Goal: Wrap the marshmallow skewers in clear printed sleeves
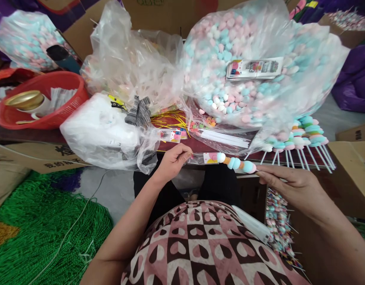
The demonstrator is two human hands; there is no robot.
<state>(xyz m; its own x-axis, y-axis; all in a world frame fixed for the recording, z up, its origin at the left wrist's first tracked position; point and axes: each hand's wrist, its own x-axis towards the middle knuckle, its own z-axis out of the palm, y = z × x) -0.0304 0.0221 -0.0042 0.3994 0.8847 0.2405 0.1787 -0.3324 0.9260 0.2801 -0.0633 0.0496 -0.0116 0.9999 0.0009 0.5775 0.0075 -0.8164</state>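
Observation:
Between my hands stretches a candy skewer (235,163) of white, blue, pink and orange soft pieces. Its white and blue tip is at the mouth of a clear printed wrapper (210,158). My left hand (173,161) pinches the wrapper's far end between thumb and fingers. At the skewer's other end, my right hand (285,178) is closed on the stick, most of which it hides. Beyond the left hand lie more printed wrappers (172,135) and a heap of yellow twist ties (173,120). White sticks (224,138) lie in an opened clear bag.
Finished-looking skewers (311,132) lie at the table's right edge, sticks jutting toward me. A large bag of pastel candies (259,95) carries a wrapper stack (255,68). At left are a white plastic bag (102,130) and a red basket (81,85). Below right, a box holds wrapped skewers (277,217).

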